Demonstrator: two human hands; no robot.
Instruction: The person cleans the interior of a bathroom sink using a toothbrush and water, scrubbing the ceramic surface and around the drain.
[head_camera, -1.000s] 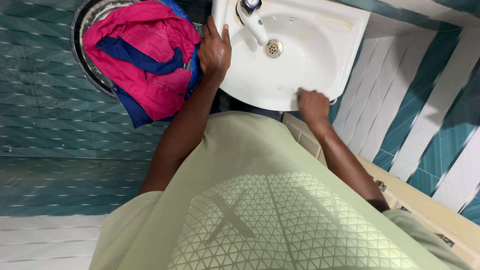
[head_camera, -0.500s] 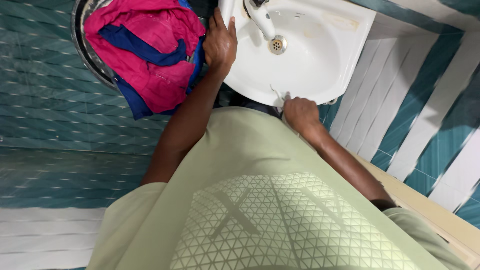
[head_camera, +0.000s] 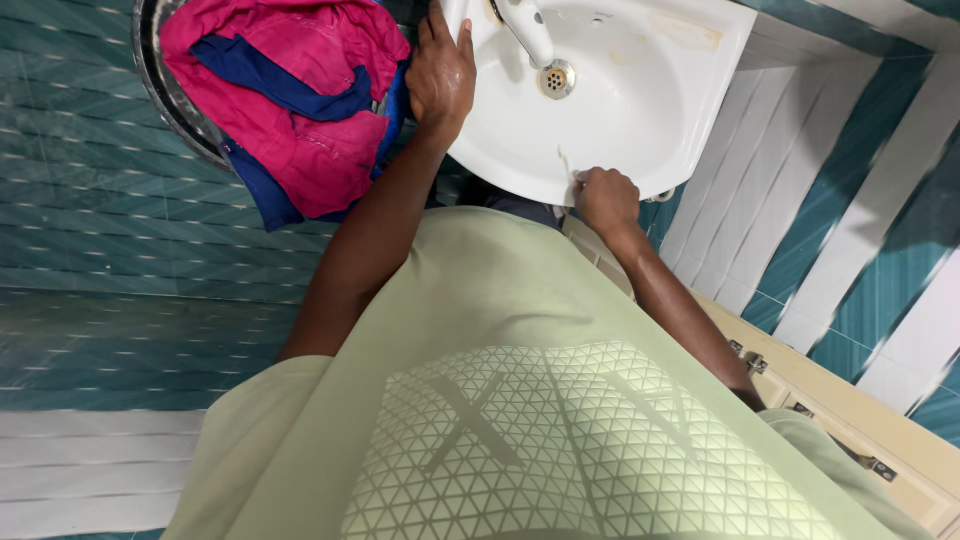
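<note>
Landmark: white sink (head_camera: 640, 120).

Left hand (head_camera: 440, 75): on sink's left rim, palm down, fingers together, curled over edge, gripping rim.

Right hand (head_camera: 603, 197): at sink's near rim, fist closed, fingers pressed round small pale item (head_camera: 566, 166), its tip sticking up over rim into basin; what item is, cannot tell.

Tap (head_camera: 525, 28) and drain (head_camera: 555, 77): in sink, far side.

Pink-and-blue clothes (head_camera: 290, 100): in round tub (head_camera: 160, 95), left of sink, just beside left hand.
</note>
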